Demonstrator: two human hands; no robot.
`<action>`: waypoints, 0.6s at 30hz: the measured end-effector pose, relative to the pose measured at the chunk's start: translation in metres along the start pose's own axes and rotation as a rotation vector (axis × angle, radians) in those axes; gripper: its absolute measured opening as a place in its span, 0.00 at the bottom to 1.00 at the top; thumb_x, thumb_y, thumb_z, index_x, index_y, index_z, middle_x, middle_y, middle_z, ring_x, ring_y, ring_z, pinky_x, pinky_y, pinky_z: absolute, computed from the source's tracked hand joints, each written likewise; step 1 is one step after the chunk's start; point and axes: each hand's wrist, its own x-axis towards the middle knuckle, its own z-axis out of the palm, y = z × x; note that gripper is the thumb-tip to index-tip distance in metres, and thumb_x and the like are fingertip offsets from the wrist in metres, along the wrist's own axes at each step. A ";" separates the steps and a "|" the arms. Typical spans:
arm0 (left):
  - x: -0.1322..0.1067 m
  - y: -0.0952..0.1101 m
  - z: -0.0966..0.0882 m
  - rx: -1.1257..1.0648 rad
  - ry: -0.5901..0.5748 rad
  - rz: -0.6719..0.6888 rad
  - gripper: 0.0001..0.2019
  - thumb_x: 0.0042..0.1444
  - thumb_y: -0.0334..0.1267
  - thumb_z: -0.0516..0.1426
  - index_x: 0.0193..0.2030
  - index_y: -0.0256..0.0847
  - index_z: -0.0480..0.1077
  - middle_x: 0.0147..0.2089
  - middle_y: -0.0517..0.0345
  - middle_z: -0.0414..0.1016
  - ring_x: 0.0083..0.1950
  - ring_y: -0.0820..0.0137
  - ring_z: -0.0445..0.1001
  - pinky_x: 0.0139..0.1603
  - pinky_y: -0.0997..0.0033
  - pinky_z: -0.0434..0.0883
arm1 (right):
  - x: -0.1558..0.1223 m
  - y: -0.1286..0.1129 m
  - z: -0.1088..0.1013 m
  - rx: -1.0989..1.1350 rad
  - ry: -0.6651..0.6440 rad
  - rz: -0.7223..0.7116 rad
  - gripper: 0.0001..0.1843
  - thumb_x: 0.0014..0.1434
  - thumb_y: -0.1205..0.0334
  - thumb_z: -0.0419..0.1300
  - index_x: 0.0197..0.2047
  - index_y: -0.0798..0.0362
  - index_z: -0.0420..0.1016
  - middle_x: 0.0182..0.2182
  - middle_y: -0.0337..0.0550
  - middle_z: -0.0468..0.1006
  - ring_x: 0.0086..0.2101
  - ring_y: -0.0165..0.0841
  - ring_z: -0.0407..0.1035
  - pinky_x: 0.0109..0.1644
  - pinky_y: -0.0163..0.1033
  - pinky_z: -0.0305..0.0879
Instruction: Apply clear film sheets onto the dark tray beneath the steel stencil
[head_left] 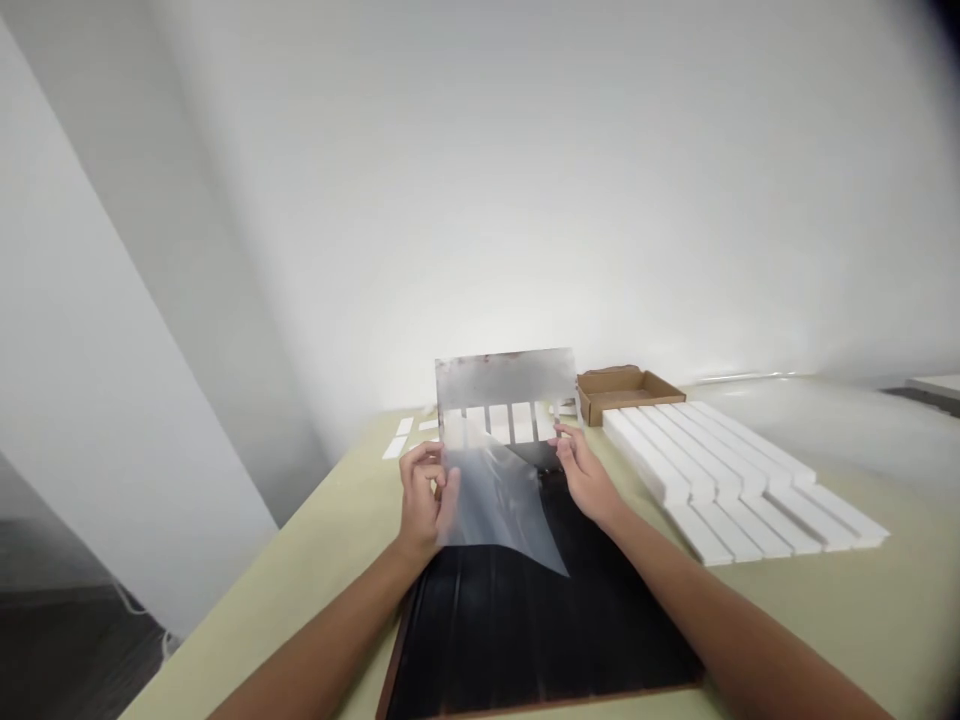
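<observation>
A thin grey plate [510,378] with a row of white rectangular areas stands raised above the black board [555,630]. I cannot tell whether those areas are slots or white pieces. My left hand [427,500] closes at the plate's left edge, with a clear, bluish plastic film [499,500] beside its thumb. Curling downward, the film hangs over the board, its lower right corner loose. At the plate's right edge, my right hand [589,478] pinches with thumb and fingers. The board lies flat and has a brown rim.
On the right of the pale yellow-green table [330,535] several white blocks [705,450] lie in stepped rows. Behind them sits an open cardboard box [630,392]. Small white cards [395,446] lie at the far left, near the wall.
</observation>
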 end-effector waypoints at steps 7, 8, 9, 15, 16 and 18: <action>-0.001 -0.007 0.001 0.019 -0.019 0.074 0.08 0.66 0.31 0.52 0.36 0.43 0.55 0.56 0.47 0.60 0.54 0.63 0.69 0.54 0.54 0.73 | 0.000 -0.004 0.001 0.021 -0.245 0.051 0.30 0.69 0.37 0.47 0.64 0.45 0.64 0.48 0.46 0.80 0.53 0.42 0.69 0.59 0.51 0.63; -0.002 -0.010 0.001 0.015 -0.030 0.094 0.08 0.65 0.30 0.52 0.36 0.43 0.55 0.57 0.47 0.60 0.55 0.62 0.69 0.54 0.54 0.73 | -0.001 -0.005 0.001 -0.016 -0.264 0.022 0.29 0.68 0.38 0.48 0.64 0.44 0.65 0.49 0.45 0.80 0.56 0.43 0.66 0.61 0.52 0.61; -0.003 -0.012 0.001 0.013 -0.041 0.112 0.08 0.65 0.30 0.52 0.37 0.44 0.56 0.56 0.47 0.60 0.55 0.62 0.69 0.54 0.54 0.73 | -0.002 -0.007 0.002 -0.043 -0.272 -0.003 0.28 0.69 0.38 0.48 0.63 0.43 0.67 0.50 0.44 0.80 0.58 0.43 0.63 0.62 0.52 0.60; -0.009 -0.019 0.002 0.015 -0.063 0.184 0.08 0.63 0.30 0.53 0.38 0.45 0.56 0.56 0.48 0.62 0.52 0.62 0.69 0.52 0.53 0.74 | 0.000 -0.007 0.001 -0.082 -0.292 0.019 0.27 0.71 0.42 0.42 0.58 0.42 0.73 0.44 0.42 0.81 0.52 0.44 0.64 0.61 0.55 0.57; -0.009 -0.018 0.002 0.017 -0.062 0.191 0.09 0.63 0.29 0.54 0.38 0.44 0.56 0.56 0.48 0.62 0.52 0.62 0.69 0.51 0.53 0.74 | 0.001 -0.005 0.002 -0.087 -0.292 0.022 0.26 0.71 0.42 0.42 0.57 0.43 0.75 0.43 0.43 0.81 0.51 0.44 0.64 0.61 0.54 0.57; -0.008 -0.017 0.002 0.029 -0.048 0.192 0.09 0.63 0.29 0.54 0.38 0.44 0.56 0.56 0.49 0.62 0.51 0.63 0.70 0.51 0.54 0.74 | 0.003 -0.002 0.002 -0.090 -0.298 0.002 0.26 0.70 0.41 0.44 0.49 0.44 0.79 0.41 0.44 0.79 0.48 0.44 0.64 0.59 0.53 0.58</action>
